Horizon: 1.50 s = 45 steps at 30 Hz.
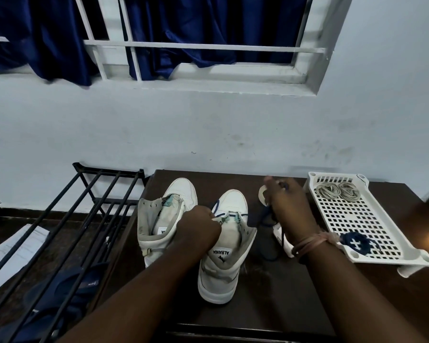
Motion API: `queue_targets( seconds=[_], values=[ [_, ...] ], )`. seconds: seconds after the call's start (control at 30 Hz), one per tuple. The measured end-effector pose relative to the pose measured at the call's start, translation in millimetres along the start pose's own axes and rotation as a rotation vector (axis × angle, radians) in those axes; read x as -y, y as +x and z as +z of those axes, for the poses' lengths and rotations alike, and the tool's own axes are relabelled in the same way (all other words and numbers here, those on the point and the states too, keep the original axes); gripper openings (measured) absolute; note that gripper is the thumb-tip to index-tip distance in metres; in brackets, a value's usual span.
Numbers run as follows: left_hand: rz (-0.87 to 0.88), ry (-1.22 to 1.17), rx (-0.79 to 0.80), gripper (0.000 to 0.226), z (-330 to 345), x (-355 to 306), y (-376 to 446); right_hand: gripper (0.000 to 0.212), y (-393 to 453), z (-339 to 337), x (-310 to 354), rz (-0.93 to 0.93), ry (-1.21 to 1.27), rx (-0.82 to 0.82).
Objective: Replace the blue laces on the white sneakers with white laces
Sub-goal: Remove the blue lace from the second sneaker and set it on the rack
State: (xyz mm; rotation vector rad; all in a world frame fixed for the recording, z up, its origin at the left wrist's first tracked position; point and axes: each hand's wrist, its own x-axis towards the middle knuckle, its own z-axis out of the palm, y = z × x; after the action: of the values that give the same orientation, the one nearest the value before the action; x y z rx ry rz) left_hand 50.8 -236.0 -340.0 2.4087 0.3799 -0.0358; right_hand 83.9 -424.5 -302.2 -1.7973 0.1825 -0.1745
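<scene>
Dark brown wooden desk [270, 288]: carries all items below; stands against a pale blue wall [208, 125].

Right-hand white high-top sneaker [223, 253]: nearest item, toe pointing away toward the wall, tongue label reading "ALBANIA". A dark blue lace [219, 208] is still threaded through its far eyelets.

Left hand [198, 225]: fingers curled, its grip clamped on the upper edge of this sneaker's tongue.

Left-hand white high-top sneaker [164, 219]: just beside the first, slightly farther off, collar open, no lace visible in it.

Right hand [289, 206]: raised over the desk right of the sneakers, blurred; its grip is closed round a pulled-out length of the blue lace, which hangs down below the palm. A bunch of pinkish threads circles the wrist.

White perforated plastic tray [372, 219]: right of the hand, on the desk. Its near corner holds a rolled dark blue lace bundle [359, 243]; its far end holds two coiled off-white laces [338, 190], side by side.

Black metal-bar rack [84, 219]: left of the desk, with dark blue footwear [67, 288] beneath it and a white paper sheet [13, 251] beside it.

Barred window with dark blue curtains [183, 28]: in the wall, farthest away.
</scene>
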Motion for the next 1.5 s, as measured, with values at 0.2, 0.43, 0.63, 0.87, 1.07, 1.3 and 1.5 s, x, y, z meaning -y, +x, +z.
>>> queue_targets(
  seconds=[0.2, 0.43, 0.63, 0.87, 1.07, 1.3, 1.5],
  values=[
    [0.019, -0.02, 0.021, 0.011, -1.0, -1.8, -0.7, 0.039, -1.9, 12.2, -44.6, 0.172, -0.435, 0.272],
    [0.0, -0.046, 0.028, 0.013, -1.2, -0.9, 0.7, 0.024, -1.9, 19.1, -22.7, 0.101, -0.1, 0.203],
    [0.014, -0.043, 0.039, 0.016, -0.9, -0.4, -0.3, 0.027, 8.1, -0.5, 10.2, 0.073, 0.379, 0.043],
    [0.032, -0.054, 0.037, 0.013, 0.4, 0.7, 0.4, 0.036, -10.7, 8.2, -27.3, 0.237, -0.393, 0.257],
    [-0.008, -0.074, 0.026, 0.016, 0.3, 0.8, 0.1, 0.021, -4.7, 15.5, -21.2, 0.28, -0.291, 0.298],
    [-0.012, -0.091, 0.032, 0.011, 1.6, 2.0, 1.0, 0.031, -2.8, 13.6, 8.9, 0.367, 0.506, 0.161],
    [0.006, -0.082, 0.034, 0.014, -0.2, 1.3, 0.0, 0.043, 0.3, 10.8, -21.2, 0.2, -0.217, 0.145]
  ],
)
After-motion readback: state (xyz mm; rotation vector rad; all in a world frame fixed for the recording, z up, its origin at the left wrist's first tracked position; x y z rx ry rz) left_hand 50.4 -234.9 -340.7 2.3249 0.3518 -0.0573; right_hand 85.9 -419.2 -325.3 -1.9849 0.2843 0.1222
